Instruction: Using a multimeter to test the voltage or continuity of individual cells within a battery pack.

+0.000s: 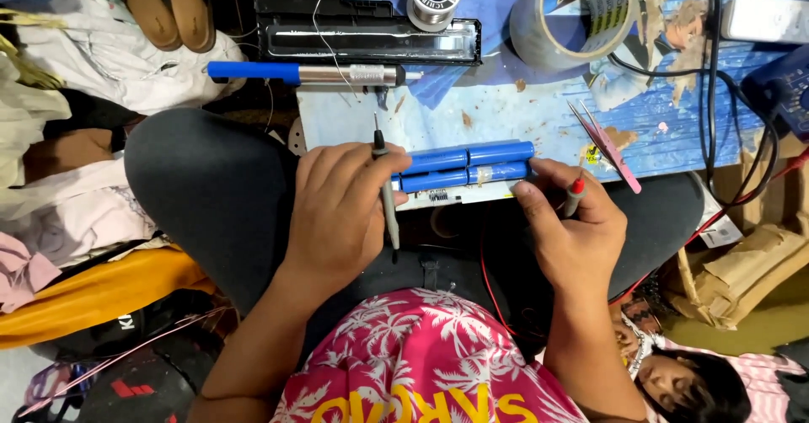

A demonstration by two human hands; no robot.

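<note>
Both hands on blue battery pack [466, 166], frame centre.
Left hand [337, 212] pinches black probe [386, 189]; right hand [573, 233] grips red probe [575, 194].

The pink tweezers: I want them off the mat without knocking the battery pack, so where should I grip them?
Probably pinch the pink tweezers at the lower, joined end near the table edge, coming from the right. They lie flat and diagonal, fine tips pointing up-left, beside the right hand and the blue battery pack.

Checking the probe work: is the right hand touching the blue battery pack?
Touching. The head view shows the right hand with its fingertips pressed against the end of the blue battery pack.
</note>
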